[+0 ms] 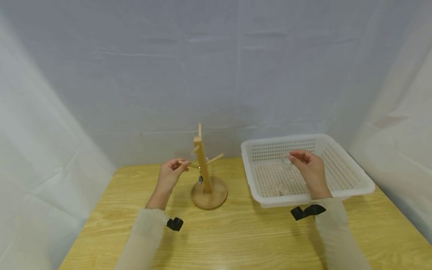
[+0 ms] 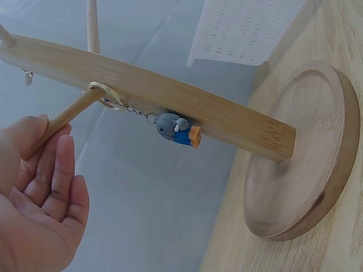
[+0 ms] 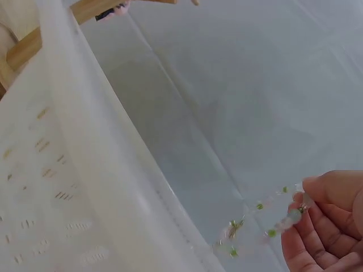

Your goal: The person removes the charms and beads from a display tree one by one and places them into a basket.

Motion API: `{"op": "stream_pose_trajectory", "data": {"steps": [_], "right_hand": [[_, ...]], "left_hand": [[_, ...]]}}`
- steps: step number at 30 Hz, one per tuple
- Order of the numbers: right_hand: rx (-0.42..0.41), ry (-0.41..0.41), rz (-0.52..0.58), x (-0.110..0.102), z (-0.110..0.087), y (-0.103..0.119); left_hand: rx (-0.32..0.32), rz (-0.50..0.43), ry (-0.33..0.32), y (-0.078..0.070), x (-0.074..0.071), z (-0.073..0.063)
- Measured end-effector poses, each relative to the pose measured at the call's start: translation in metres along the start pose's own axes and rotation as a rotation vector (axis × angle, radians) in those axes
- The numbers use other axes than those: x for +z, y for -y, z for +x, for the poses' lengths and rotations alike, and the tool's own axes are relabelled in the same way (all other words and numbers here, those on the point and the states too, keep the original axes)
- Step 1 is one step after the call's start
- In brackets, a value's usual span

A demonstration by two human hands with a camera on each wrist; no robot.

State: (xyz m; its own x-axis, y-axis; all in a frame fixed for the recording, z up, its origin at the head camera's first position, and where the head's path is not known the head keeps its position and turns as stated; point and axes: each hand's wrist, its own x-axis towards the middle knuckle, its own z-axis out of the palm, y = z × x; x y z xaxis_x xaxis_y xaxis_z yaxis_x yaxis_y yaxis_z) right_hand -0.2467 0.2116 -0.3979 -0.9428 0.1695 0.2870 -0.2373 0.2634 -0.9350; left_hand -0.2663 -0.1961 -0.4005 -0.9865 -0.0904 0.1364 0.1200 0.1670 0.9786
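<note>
The left hand point(image 1: 170, 173) held the outer end of a thin, round wooden peg point(image 2: 71, 113) in a narrow grip between thumb and fingers. The peg projected to the left from a light-brown wooden stand with a square post and round base point(image 1: 204, 172), placed left of centre on the yellowish wood-grain table point(image 1: 236, 236). On the peg, close to the post, hung a gold-toned metal ring point(image 2: 118, 98); its short chain carried a small grey-and-blue figure with orange feet point(image 2: 176, 130). The right hand point(image 1: 312, 170) pinched a loop of clear and green beads point(image 3: 272, 233) above the white perforated plastic basket point(image 1: 283, 200), right of the stand. Whether the loop touched the basket could not be told. A second clear beaded item point(image 1: 278, 189) lay inside, toward the near left.
</note>
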Motion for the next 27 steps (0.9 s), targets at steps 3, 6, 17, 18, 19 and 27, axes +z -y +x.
{"op": "stream_pose_trajectory", "data": {"steps": [3, 6, 17, 18, 19, 27], "right_hand": [[0.012, 0.004, -0.028, -0.002, 0.0, -0.002], [0.032, 0.012, -0.063, -0.003, 0.0, -0.004], [0.08, 0.065, -0.112, -0.007, 0.001, -0.01], [0.087, 0.074, -0.107, -0.007, 0.001, -0.011], [0.095, 0.08, -0.101, -0.007, 0.001, -0.012], [0.108, 0.108, -0.083, -0.008, 0.002, -0.014]], "left_hand": [[-0.006, 0.004, 0.002, 0.0, 0.0, 0.0], [-0.006, 0.001, -0.003, 0.0, 0.0, 0.0], [-0.008, -0.001, -0.001, -0.001, 0.0, -0.001], [-0.007, 0.001, -0.001, 0.0, 0.0, -0.001], [-0.006, 0.003, -0.002, 0.0, 0.0, -0.001], [0.001, -0.002, -0.002, -0.002, 0.0, -0.002]]}}
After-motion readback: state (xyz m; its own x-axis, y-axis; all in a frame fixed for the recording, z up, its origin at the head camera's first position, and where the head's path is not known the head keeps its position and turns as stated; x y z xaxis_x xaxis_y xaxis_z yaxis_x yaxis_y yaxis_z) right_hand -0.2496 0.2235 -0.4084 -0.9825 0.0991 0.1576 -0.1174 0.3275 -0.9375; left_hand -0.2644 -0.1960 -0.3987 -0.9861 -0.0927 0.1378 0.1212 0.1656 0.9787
